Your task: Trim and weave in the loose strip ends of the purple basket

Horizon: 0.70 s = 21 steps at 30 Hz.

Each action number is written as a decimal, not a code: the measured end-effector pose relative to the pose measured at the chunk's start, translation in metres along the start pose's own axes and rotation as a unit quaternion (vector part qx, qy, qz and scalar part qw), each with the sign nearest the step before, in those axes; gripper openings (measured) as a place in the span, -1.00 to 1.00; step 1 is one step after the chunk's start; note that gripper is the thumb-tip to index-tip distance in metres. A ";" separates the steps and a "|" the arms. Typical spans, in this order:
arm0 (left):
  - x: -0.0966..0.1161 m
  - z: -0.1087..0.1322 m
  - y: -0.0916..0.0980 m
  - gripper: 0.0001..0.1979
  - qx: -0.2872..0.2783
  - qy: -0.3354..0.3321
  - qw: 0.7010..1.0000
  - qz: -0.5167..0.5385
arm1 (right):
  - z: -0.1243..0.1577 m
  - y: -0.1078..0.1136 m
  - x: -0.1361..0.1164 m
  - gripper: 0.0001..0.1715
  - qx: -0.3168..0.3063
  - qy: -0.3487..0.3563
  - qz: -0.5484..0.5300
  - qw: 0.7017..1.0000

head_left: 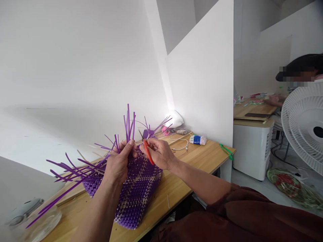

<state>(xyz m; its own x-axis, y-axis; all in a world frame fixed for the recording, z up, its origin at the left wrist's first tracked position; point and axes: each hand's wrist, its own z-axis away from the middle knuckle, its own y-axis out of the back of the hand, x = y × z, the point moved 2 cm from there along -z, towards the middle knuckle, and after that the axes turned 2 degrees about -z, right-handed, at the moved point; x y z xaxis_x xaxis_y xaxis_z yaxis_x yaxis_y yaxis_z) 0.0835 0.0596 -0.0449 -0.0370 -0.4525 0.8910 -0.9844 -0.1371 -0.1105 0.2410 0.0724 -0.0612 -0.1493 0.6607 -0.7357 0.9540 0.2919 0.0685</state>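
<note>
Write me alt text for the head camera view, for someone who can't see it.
A person's left hand pinches purple strips rising from a purple and beige weaving, while the right hand holds orange-handled scissors close by. The weaving lies on a wooden table; a white fan stands at the right.

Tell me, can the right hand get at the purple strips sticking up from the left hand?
Most likely yes: the right hand is close beside the left hand, and nothing big seems to block the upright purple strips. It holds orange-handled scissors, though, so it isn't empty.
</note>
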 end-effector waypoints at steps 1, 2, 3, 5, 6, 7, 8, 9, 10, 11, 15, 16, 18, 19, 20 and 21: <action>0.000 0.000 0.000 -0.72 -0.002 0.000 1.000 -0.010 | 0.000 0.000 0.000 -0.65 0.003 0.002 0.003 1.000; -0.001 0.001 -0.001 -0.72 -0.003 -0.001 1.000 -0.017 | 0.001 -0.001 0.000 -0.65 0.006 0.008 0.005 1.000; -0.001 0.002 -0.002 -0.72 -0.002 -0.002 1.000 -0.020 | 0.001 -0.002 0.000 -0.65 0.008 0.015 0.005 1.000; -0.001 0.005 -0.004 -0.73 0.003 -0.004 1.000 -0.016 | 0.002 -0.004 0.000 -0.66 0.010 0.026 -0.004 1.000; -0.001 0.006 -0.005 -0.73 0.006 -0.007 1.000 -0.014 | 0.002 -0.005 0.000 -0.66 0.008 0.024 -0.011 1.000; -0.001 0.008 -0.006 -0.74 0.009 -0.012 1.000 -0.012 | 0.002 -0.006 0.000 -0.65 0.007 0.019 -0.019 1.000; -0.001 0.009 -0.006 -0.74 0.010 -0.017 1.000 -0.013 | 0.001 -0.006 0.000 -0.64 0.006 0.013 -0.025 1.000; -0.002 0.010 -0.007 -0.74 0.011 -0.022 1.000 -0.013 | 0.001 -0.007 0.000 -0.62 0.006 0.006 -0.028 1.000; -0.002 0.010 -0.006 -0.74 0.014 -0.025 1.000 -0.012 | 0.001 -0.007 0.000 -0.61 0.006 0.001 -0.028 1.000; -0.002 0.010 -0.006 -0.74 0.017 -0.027 0.999 -0.012 | 0.000 -0.006 0.000 -0.60 0.006 -0.003 -0.027 1.000; -0.003 0.011 -0.004 -0.75 0.033 -0.026 0.999 -0.011 | -0.001 -0.004 0.001 -0.57 0.010 -0.017 -0.016 1.000; -0.003 0.011 -0.004 -0.75 0.035 -0.026 0.999 -0.011 | -0.001 -0.004 0.001 -0.57 0.007 -0.022 -0.015 1.000; -0.003 0.012 -0.005 -0.74 0.036 -0.024 0.999 -0.006 | 0.000 -0.005 0.003 -0.57 0.000 -0.026 -0.014 1.000; -0.003 0.012 -0.005 -0.75 0.032 -0.023 0.999 -0.005 | 0.000 -0.006 0.003 -0.57 -0.001 -0.025 -0.011 1.000; -0.003 0.012 -0.006 -0.76 0.025 -0.023 0.999 -0.004 | 0.000 -0.006 0.004 -0.57 -0.002 -0.022 -0.006 1.000; -0.003 0.012 -0.006 -0.77 0.019 -0.023 1.000 -0.003 | 0.000 -0.007 0.004 -0.57 0.000 -0.020 -0.001 1.000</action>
<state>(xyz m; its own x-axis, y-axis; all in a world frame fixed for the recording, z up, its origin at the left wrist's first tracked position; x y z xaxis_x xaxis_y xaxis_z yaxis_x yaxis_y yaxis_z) 0.0917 0.0517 -0.0523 -0.0214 -0.4917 0.8705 -0.9774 -0.1730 -0.1218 0.2336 0.0728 -0.0644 -0.1403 0.6323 -0.7619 0.9537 0.2932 0.0677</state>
